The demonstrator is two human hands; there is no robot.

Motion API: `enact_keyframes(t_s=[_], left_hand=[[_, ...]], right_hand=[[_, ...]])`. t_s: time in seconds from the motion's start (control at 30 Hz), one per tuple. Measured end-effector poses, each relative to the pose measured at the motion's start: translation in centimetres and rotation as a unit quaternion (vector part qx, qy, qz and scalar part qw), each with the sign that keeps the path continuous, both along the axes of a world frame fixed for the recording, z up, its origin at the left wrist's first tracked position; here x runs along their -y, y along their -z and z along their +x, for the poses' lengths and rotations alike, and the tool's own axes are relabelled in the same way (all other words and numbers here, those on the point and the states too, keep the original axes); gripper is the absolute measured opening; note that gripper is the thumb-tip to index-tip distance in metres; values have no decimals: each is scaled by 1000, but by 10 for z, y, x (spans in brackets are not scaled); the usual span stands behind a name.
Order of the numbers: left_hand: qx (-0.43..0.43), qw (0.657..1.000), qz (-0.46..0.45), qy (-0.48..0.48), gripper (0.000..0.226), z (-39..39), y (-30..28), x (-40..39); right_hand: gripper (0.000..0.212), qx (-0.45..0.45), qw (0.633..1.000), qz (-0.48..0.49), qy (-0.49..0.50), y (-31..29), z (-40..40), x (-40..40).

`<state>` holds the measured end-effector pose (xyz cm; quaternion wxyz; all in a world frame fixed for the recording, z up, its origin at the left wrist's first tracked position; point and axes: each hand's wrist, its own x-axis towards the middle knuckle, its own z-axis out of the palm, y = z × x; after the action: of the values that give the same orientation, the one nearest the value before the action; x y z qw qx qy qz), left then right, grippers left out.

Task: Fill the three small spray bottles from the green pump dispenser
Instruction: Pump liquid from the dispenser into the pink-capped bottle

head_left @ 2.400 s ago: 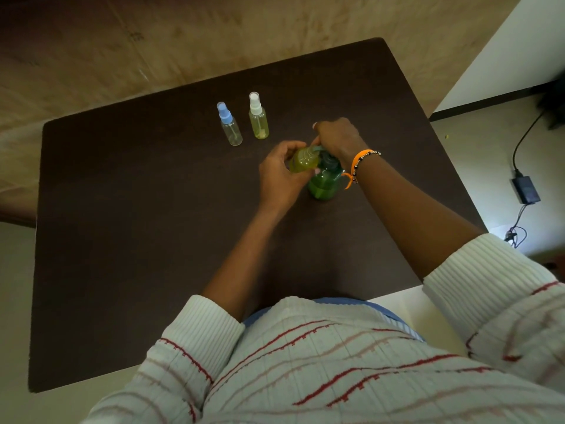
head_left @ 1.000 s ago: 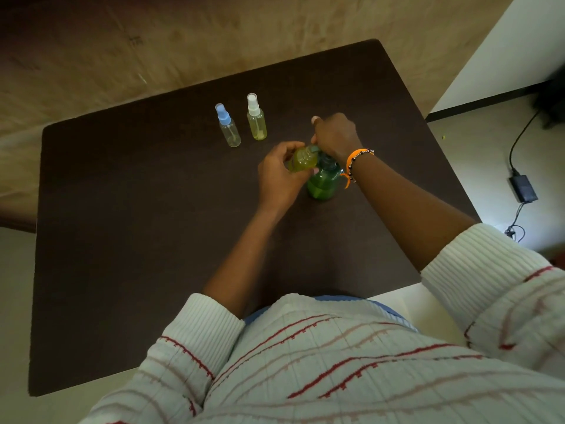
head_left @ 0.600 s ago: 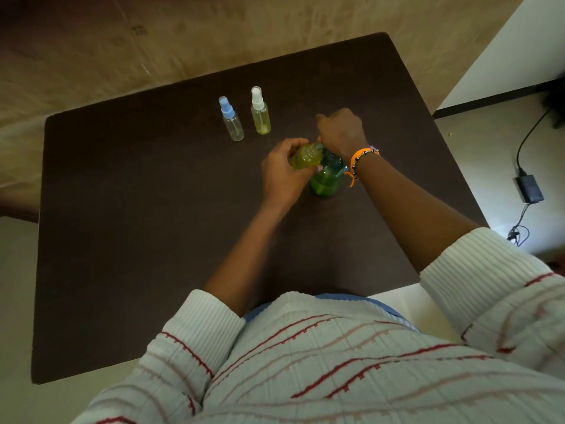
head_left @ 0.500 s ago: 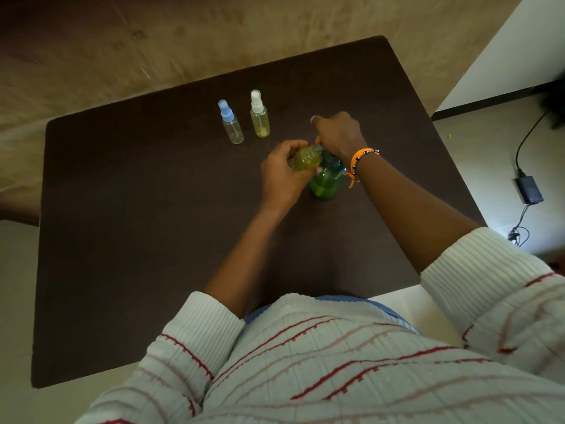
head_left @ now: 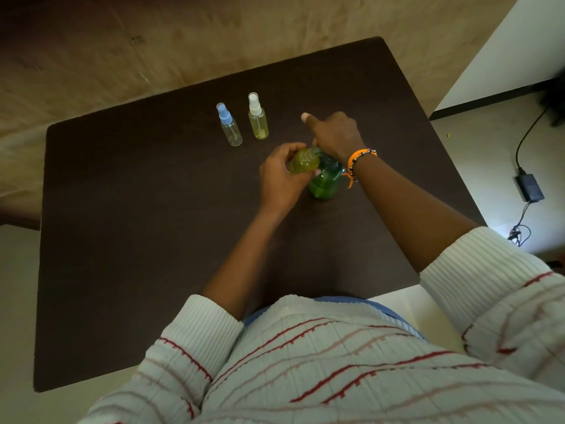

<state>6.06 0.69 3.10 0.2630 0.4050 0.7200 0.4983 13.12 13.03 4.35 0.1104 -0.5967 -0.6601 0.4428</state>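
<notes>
The green pump dispenser (head_left: 324, 183) stands near the middle of the dark table (head_left: 137, 240). My left hand (head_left: 279, 179) grips a small uncapped spray bottle (head_left: 304, 161) with yellow-green liquid, tilted against the dispenser's nozzle. My right hand (head_left: 334, 134) rests on the pump head and hides it, one finger sticking out to the far left. Two capped bottles stand upright behind: a blue-capped bottle (head_left: 230, 127) that looks clear, and a white-capped bottle (head_left: 258, 119) tinted yellow-green.
The table's right edge is close to the dispenser. Beyond that edge a black power adapter (head_left: 529, 187) and its cable lie on the floor. My striped sleeves and torso cover the near table edge.
Both hands stay at the dispenser with the small bottle at its nozzle. My right hand bobs slightly on the pump head and one finger now sticks out.
</notes>
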Motion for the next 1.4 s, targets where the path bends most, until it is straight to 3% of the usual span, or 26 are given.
enact_keyframes(t_s=[0.13, 0.4, 0.67, 0.9, 1.17, 1.4], left_hand=[[-4, 1000, -2, 0, 44, 0, 2, 1], [1, 1000, -4, -8, 44, 1, 2, 1], [10, 1000, -4, -5, 44, 0, 2, -1], [-1, 1000, -7, -10, 47, 0, 3, 1], [5, 1000, -1, -2, 44, 0, 2, 1], [0, 1000, -8, -3, 45, 0, 4, 2]], right_hand=[[63, -7, 999, -41, -16, -6, 0, 0], [47, 27, 999, 36, 15, 4, -3, 0], [64, -4, 1000, -19, -4, -1, -1, -2], [44, 16, 998, 48, 22, 3, -3, 4], [62, 13, 999, -31, -25, -4, 1, -1], [44, 29, 999, 43, 12, 2, -3, 2]])
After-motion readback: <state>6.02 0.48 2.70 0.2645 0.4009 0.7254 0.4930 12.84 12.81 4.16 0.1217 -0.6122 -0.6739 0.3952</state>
